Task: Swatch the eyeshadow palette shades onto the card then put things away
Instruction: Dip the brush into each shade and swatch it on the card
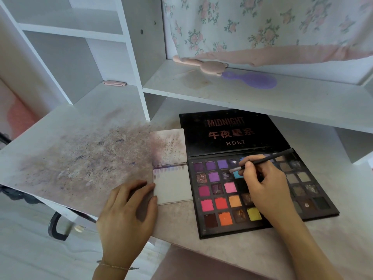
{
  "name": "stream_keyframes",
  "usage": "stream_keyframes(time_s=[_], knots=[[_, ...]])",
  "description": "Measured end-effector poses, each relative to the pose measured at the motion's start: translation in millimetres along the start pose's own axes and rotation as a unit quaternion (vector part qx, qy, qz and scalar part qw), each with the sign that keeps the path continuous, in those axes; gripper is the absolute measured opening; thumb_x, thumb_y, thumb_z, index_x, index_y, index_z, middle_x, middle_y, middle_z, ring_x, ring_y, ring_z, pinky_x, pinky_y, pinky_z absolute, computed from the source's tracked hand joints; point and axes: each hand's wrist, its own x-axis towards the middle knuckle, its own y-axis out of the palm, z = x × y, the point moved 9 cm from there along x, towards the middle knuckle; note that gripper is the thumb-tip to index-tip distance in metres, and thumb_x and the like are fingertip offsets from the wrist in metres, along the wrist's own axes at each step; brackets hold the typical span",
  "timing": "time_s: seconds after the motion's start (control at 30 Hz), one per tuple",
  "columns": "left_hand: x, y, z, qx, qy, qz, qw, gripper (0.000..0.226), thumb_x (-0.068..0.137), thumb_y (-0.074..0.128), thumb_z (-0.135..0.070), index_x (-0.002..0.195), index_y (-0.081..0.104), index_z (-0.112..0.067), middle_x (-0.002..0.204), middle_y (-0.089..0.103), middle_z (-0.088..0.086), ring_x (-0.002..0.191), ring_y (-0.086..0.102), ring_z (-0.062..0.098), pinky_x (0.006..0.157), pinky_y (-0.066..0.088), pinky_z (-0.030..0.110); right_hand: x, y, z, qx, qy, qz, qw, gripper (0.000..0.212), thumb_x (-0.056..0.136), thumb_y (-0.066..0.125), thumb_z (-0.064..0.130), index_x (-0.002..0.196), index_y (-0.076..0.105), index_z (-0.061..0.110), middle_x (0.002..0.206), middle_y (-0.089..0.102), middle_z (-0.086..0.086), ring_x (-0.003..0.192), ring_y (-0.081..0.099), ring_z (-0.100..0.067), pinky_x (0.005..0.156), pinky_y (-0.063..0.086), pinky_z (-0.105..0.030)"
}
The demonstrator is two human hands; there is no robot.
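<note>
Palette point(260, 190) lying open on the worktop point(84, 154), lid point(232, 132) flat behind the pans, card point(173, 188) sitting just beside its left edge. Right hand point(266, 186) hovering over the upper middle pans, fingers curled around a thin dark brush point(262, 161); brush tip pointing left, close over a blue pan, contact too fine to confirm. Left hand point(129, 211) resting flat on the worktop, fingers relaxed and nearly straight, fingertips point(150, 185) touching the card's left edge and steadying it, gripping nothing. Card showing a faint row of purple marks along its top edge; rest of its face looking bare, so swatching appears to be in an early stage.

Handling notes, as judgement: card looking thin and light, likely sliding easily on the powder-dusted worktop, so pinning an edge is making sense. Palette looking stiff and flat but its pressed powders probably crumbling under pressure; best lifted by the outer frame with the lid closed. Brush being light, best held mid-handle. Loose pigment is smearing the worktop to the left
</note>
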Motion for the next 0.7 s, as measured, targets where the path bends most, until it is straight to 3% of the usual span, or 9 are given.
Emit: stream_keyframes(time_s=[0.17, 0.33, 0.4, 0.47, 0.6, 0.7], knots=[[0.3, 1.1, 0.1, -0.002, -0.003, 0.007, 1.000, 0.031, 0.082, 0.047, -0.039, 0.093, 0.072, -0.024, 0.094, 0.065, -0.007, 0.092, 0.051, 0.008, 0.059, 0.040, 0.018, -1.9, 0.2, 8.6, -0.004, -0.017, 0.001, 1.000, 0.031, 0.091, 0.046, 0.009, 0.080, 0.050, 0.038, 0.072, 0.061, 0.008, 0.074, 0.058, -0.008, 0.060, 0.047, -0.021], [0.2, 1.2, 0.9, -0.006, -0.006, 0.005, 1.000, 0.031, 0.082, 0.047, -0.038, 0.093, 0.072, -0.024, 0.094, 0.065, -0.008, 0.092, 0.052, 0.008, 0.060, 0.042, 0.018, -1.3, 20.9, 27.6, 0.026, -0.031, 0.041, 0.998, 0.020, 0.090, 0.049, 0.012, 0.081, 0.055, 0.029, 0.069, 0.062, -0.002, 0.065, 0.058, -0.016, 0.053, 0.046, -0.025], [0.2, 0.5, 0.3, -0.006, -0.004, 0.002, 1.000, 0.030, 0.082, 0.048, -0.038, 0.092, 0.072, -0.024, 0.093, 0.065, -0.008, 0.091, 0.052, 0.008, 0.062, 0.042, 0.018, 1.6, 35.7, 37.8, 0.033, -0.039, 0.064, 0.997, 0.016, 0.088, 0.050, 0.014, 0.082, 0.055, 0.028, 0.068, 0.062, -0.002, 0.064, 0.058, -0.012, 0.054, 0.045, -0.019], [-0.1, 0.0, 0.3, -0.005, -0.003, 0.001, 1.000, 0.030, 0.081, 0.048, -0.038, 0.092, 0.072, -0.024, 0.093, 0.065, -0.008, 0.091, 0.051, 0.008, 0.064, 0.041, 0.017, 2.9, 56.0, 46.5, 0.050, -0.035, 0.094, 0.994, 0.019, 0.088, 0.053, 0.013, 0.082, 0.055, 0.031, 0.070, 0.063, 0.003, 0.067, 0.058, -0.007, 0.056, 0.045, -0.012], [-0.4, 0.9, 1.9, 0.001, -0.005, 0.006, 1.000, 0.032, 0.081, 0.047, -0.038, 0.096, 0.070, -0.022, 0.095, 0.065, -0.008, 0.092, 0.051, 0.008, 0.068, 0.042, 0.019, 1.7, 98.0, 54.2, 0.068, -0.012, 0.155, 0.985, 0.020, 0.087, 0.055, 0.014, 0.081, 0.053, 0.033, 0.076, 0.065, 0.002, 0.071, 0.062, -0.015, 0.063, 0.052, -0.025], [-0.5, 1.8, 1.8, 0.003, 0.002, 0.010, 1.000, 0.031, 0.081, 0.048, -0.037, 0.097, 0.070, -0.023, 0.094, 0.065, -0.007, 0.091, 0.051, 0.009, 0.068, 0.042, 0.020, 5.3, 110.9, 53.0, 0.072, 0.003, 0.152, 0.986, 0.024, 0.087, 0.055, 0.014, 0.077, 0.050, 0.035, 0.079, 0.066, 0.002, 0.078, 0.063, -0.011, 0.066, 0.051, -0.019]])
